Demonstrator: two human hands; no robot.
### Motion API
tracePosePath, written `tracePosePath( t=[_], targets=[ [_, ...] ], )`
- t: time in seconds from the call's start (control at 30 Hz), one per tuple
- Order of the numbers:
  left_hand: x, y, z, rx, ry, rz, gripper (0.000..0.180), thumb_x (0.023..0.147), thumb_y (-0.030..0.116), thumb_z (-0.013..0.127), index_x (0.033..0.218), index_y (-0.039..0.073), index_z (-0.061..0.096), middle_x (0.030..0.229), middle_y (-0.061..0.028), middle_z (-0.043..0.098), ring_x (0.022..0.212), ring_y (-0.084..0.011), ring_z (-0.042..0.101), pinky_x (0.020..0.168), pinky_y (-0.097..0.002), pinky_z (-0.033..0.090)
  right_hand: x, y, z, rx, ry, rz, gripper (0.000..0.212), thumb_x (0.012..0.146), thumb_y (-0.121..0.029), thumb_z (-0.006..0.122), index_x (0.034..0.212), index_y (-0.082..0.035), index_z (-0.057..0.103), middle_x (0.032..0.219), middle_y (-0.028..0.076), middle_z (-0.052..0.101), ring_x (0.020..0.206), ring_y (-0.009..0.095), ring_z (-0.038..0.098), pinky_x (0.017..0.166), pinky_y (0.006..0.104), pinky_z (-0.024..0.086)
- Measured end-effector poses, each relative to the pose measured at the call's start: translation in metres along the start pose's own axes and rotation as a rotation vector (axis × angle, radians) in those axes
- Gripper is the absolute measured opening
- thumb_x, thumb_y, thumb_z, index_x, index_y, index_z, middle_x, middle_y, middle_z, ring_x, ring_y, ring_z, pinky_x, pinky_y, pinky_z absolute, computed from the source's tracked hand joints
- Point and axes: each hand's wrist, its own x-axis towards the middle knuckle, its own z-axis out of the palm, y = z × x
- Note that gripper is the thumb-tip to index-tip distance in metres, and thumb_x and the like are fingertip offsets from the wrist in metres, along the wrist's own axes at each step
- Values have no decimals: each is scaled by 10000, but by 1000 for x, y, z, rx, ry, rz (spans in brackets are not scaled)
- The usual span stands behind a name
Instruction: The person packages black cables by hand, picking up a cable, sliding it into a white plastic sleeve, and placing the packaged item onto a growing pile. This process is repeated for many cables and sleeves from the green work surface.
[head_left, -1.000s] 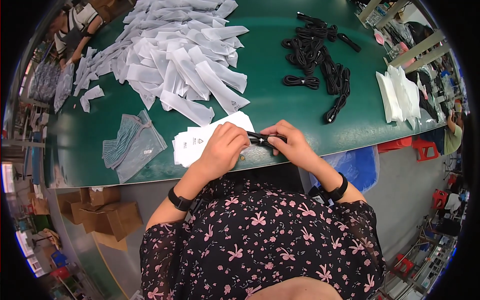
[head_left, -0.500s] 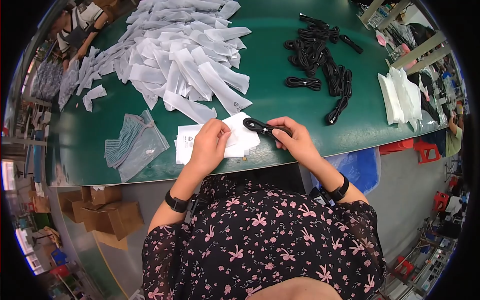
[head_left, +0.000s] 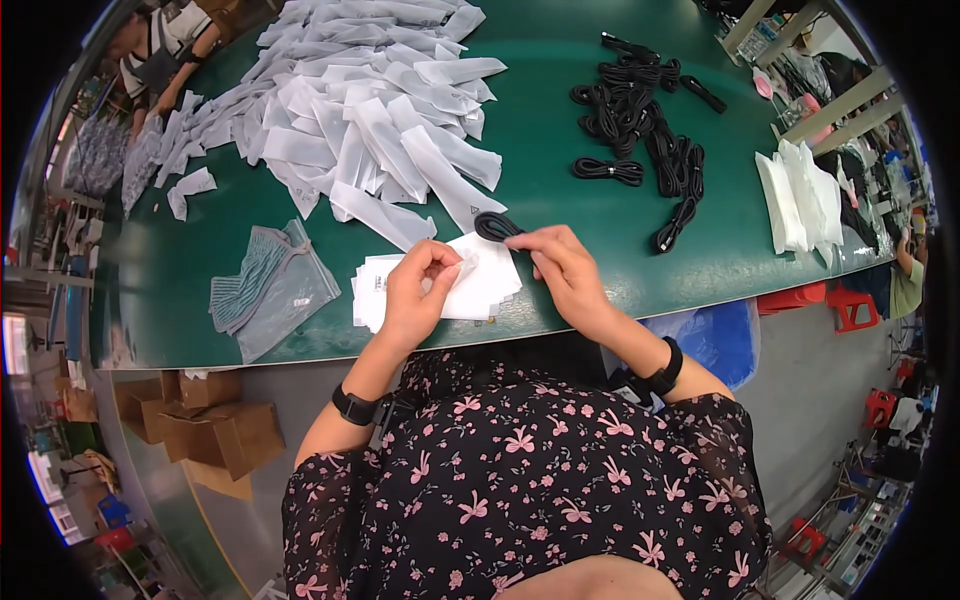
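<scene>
My right hand (head_left: 572, 280) grips a coiled black cable (head_left: 496, 228) by its near end, fingers covering part of the coil. The looped end points away to the left, over the far edge of a stack of flat white bags (head_left: 482, 292). At the left of that stack, my left hand (head_left: 414, 292) is closed in a pinch on a thin, whitish translucent bag edge (head_left: 466, 267). Whether the cable touches this bag I cannot tell. Beyond the hands lies a large heap of filled frosted white bags (head_left: 370, 130).
Several bundled black cables (head_left: 640, 115) lie at the right of the green table (head_left: 540, 120). A clear bag with striped cloth (head_left: 275, 285) lies left. White packets (head_left: 800, 195) sit at the right edge. Cardboard boxes (head_left: 225, 435) and a blue bin (head_left: 715, 345) stand below. Another person (head_left: 165, 60) is far left.
My right hand has shifted slightly left with the cable, whose looped end has moved away from me and to the left. My left hand has stayed nearly in place.
</scene>
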Motion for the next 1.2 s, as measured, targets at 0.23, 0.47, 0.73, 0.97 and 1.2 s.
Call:
tracePosePath(
  t=[0.23, 0.47, 0.73, 0.97, 1.2],
  targets=[
    [-3, 1, -4, -4, -46, 107, 48, 909, 6, 597, 939, -3, 562, 1007, -64, 565, 911, -115, 531, 810, -237, 441, 34, -3, 24, -355, -10, -383, 187, 821, -128, 725, 996, -68, 704, 1076, 144, 487, 995, 287, 539, 809, 374, 490],
    [-4, 1, -4, -39, -20, 105, 62, 891, -5, 605, 934, -1, 561, 992, -60, 562, 895, -118, 528, 809, -236, 436, 41, -2, 31, -507, -137, -403, 241, 747, -139, 775, 955, -54, 686, 1102, 171, 477, 958, 332, 567, 794, 402, 508],
    [-4, 5, 2, 64, 4, 128, 61, 884, -9, 607, 927, -5, 564, 983, -56, 570, 874, -113, 528, 802, -235, 438, 46, -5, 20, -625, 78, -551, 218, 776, -11, 690, 990, -34, 655, 1080, 189, 495, 901, 343, 584, 746, 392, 513],
    [-1, 2, 4, 23, 58, 94, 56, 896, 1, 606, 931, -8, 564, 983, -55, 576, 859, -112, 532, 795, -239, 444, 15, -14, -8, -462, 118, -547, 334, 788, 66, 641, 1114, 5, 597, 1049, 190, 534, 853, 336, 595, 693, 378, 506],
    [2, 4, 7, -10, 73, 72, 48, 898, 1, 605, 927, -9, 568, 984, -58, 574, 858, -114, 535, 795, -241, 446, -12, -2, -12, -528, 4, -593, 360, 786, 87, 625, 1137, 15, 582, 1026, 179, 558, 827, 330, 601, 687, 364, 507]
  ],
)
